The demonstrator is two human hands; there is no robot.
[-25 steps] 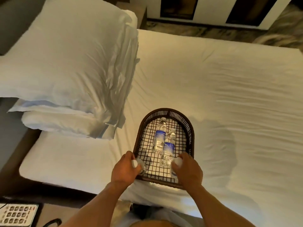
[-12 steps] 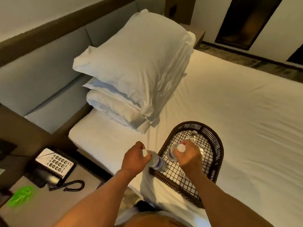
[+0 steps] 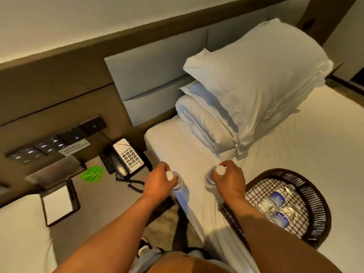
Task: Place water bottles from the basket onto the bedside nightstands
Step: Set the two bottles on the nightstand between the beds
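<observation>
My left hand (image 3: pixel 157 182) grips a clear water bottle (image 3: pixel 177 184) with a white cap, held upright over the left edge of the bed. My right hand (image 3: pixel 228 179) holds a second water bottle (image 3: pixel 209 179) by its top, above the white sheet. A dark wicker basket (image 3: pixel 315 209) lies on the bed to the right of my right forearm, and two more blue-labelled bottles (image 3: pixel 275 203) lie flat inside it. The brown nightstand (image 3: pixel 106 194) sits left of the bed, below and left of my left hand.
On the nightstand stand a telephone (image 3: pixel 126 158) with a coiled cord, a dark-framed notepad (image 3: pixel 59 205) and a green leaf-shaped spot (image 3: pixel 91 172). A switch panel (image 3: pixel 55 142) lines the wall behind. Stacked pillows (image 3: pixel 256 85) fill the head of the bed.
Both hands have lifted their bottles out of the basket and carried them left, toward the nightstand. My view has swung left, so the nightstand and phone are now central.
</observation>
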